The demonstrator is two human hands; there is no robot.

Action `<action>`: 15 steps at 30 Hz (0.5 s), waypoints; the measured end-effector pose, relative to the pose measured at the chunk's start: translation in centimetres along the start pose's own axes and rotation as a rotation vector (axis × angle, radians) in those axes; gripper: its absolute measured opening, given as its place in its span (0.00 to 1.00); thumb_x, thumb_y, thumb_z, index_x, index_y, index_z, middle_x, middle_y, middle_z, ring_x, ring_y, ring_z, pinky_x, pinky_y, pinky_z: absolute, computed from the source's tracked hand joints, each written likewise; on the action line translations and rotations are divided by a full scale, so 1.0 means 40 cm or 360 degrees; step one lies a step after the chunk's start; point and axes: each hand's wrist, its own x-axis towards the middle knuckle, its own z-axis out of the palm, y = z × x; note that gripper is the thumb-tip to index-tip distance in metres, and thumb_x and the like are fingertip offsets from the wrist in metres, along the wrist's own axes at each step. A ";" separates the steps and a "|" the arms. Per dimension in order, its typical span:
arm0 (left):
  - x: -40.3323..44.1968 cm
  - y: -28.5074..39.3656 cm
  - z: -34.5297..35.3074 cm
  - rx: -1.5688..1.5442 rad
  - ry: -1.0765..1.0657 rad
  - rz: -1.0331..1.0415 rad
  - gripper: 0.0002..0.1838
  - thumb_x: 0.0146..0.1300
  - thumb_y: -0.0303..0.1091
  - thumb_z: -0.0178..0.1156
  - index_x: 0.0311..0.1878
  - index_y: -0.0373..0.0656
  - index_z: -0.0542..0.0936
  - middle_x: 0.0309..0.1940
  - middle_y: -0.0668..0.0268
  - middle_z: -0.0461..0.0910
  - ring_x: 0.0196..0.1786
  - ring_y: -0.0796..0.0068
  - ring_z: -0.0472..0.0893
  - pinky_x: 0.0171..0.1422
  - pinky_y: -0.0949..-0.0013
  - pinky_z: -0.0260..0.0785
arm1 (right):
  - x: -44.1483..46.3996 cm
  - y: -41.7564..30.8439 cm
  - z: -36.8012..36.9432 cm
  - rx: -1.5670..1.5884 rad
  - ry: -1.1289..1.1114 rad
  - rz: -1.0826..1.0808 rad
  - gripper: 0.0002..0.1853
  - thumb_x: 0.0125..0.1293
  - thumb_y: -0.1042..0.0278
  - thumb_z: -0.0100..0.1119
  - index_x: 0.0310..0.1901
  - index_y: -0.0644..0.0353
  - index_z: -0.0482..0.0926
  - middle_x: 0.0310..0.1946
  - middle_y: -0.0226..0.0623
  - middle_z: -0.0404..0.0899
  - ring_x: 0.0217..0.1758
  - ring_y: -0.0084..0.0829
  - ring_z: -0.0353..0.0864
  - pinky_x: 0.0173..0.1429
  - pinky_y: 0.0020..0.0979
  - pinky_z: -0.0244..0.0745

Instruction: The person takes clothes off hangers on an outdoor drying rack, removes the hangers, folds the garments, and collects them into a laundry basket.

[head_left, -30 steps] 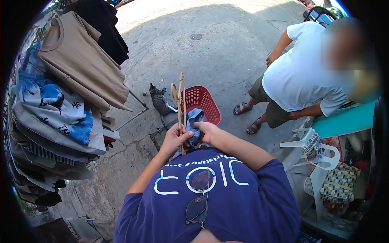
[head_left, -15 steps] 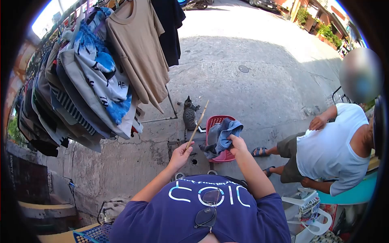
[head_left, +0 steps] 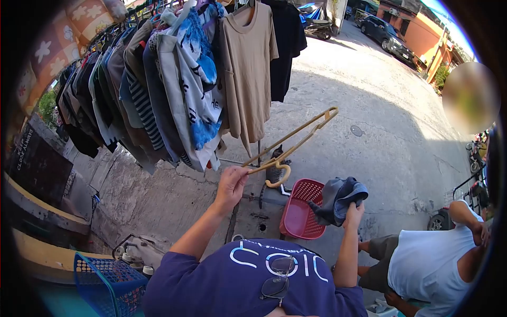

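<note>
Left hand [head_left: 231, 187]: pinching wooden-toned hanger [head_left: 298, 145] by one end, left of red basket [head_left: 311, 230]; probably feeling stiff, light.
Right hand [head_left: 355, 214]: clamping blue-gray garment [head_left: 334, 196] by its bunched edge, near basket's right rim; likely feeling soft, limp.

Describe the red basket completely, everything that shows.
The red basket looks like plastic: roughly rectangular, open-topped, its walls pierced with rows of small holes, its inner floor smoother and pinkish. It stands upright on the concrete ground, ahead of the person, with a cat lying beyond its left side. The grey-blue cloth in the right hand hides part of its right side; whether they touch cannot be told. Neither hand holds it.
</note>
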 end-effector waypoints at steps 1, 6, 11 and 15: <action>0.029 -0.014 -0.021 -0.0086 0.0057 -0.0049 0.08 0.67 0.22 0.57 0.48 0.37 0.78 0.35 0.63 0.77 0.38 0.73 0.77 0.44 0.73 0.68 | -0.001 -0.007 -0.005 0.0078 0.0033 -0.0008 0.17 0.66 0.80 0.44 0.55 0.68 0.74 0.49 0.37 0.79 0.49 0.28 0.79 0.54 0.30 0.73; 0.147 -0.025 -0.069 -0.0537 0.0269 -0.0311 0.09 0.68 0.23 0.58 0.50 0.37 0.79 0.32 0.70 0.76 0.36 0.82 0.74 0.41 0.79 0.66 | -0.035 -0.081 -0.008 0.0178 0.0257 0.0059 0.19 0.71 0.68 0.41 0.56 0.68 0.74 0.50 0.39 0.79 0.48 0.33 0.81 0.54 0.32 0.75; 0.222 0.006 -0.065 -0.0759 0.0165 -0.0502 0.09 0.69 0.28 0.59 0.49 0.36 0.79 0.32 0.76 0.75 0.32 0.90 0.69 0.37 0.84 0.63 | -0.085 -0.109 -0.017 0.0496 0.0125 0.0242 0.23 0.70 0.59 0.40 0.53 0.69 0.76 0.45 0.41 0.81 0.42 0.34 0.83 0.48 0.34 0.79; 0.285 0.004 -0.043 -0.0904 0.0215 -0.0423 0.10 0.69 0.30 0.61 0.49 0.37 0.80 0.31 0.78 0.75 0.30 0.93 0.67 0.33 0.85 0.59 | -0.146 -0.132 -0.018 0.0490 0.0036 0.0156 0.22 0.72 0.56 0.46 0.52 0.69 0.77 0.44 0.42 0.82 0.43 0.33 0.84 0.49 0.32 0.80</action>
